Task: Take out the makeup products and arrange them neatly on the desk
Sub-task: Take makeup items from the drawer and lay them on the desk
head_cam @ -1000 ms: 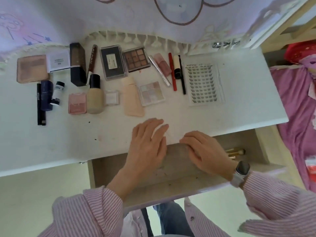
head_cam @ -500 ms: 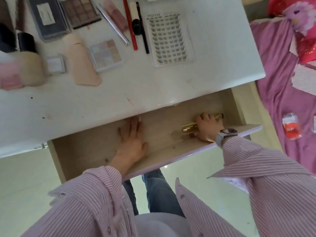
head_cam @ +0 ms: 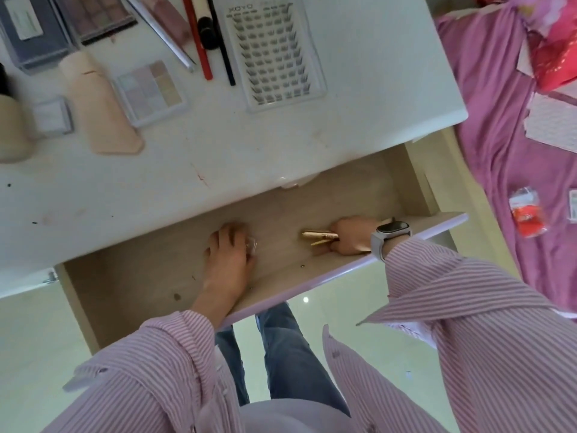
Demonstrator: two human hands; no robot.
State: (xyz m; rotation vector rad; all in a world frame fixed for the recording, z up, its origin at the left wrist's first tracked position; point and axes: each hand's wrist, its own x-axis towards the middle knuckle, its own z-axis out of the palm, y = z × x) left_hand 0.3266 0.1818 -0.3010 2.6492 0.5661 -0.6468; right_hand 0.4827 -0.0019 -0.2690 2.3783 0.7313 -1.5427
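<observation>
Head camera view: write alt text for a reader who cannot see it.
Both of a person's hands reach into an open pale wooden drawer: the right hand grips slim gold makeup brushes, the left hand covers a small clear plastic case. Above, makeup lies in rows on the white desk.

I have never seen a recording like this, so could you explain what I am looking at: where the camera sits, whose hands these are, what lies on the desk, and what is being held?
There is no machine here. A person wears one camera on the head, looking down at their own arms in striped sleeves.

The white desk carries makeup already laid out: a tray of false lashes, a pale palette, a peach tube, a red pencil.

Below it an open drawer is being emptied. The right hand, with a watch at the wrist, holds slim gold sticks. The left hand rests over a small clear item; whether it has a grip on it I cannot tell.
</observation>
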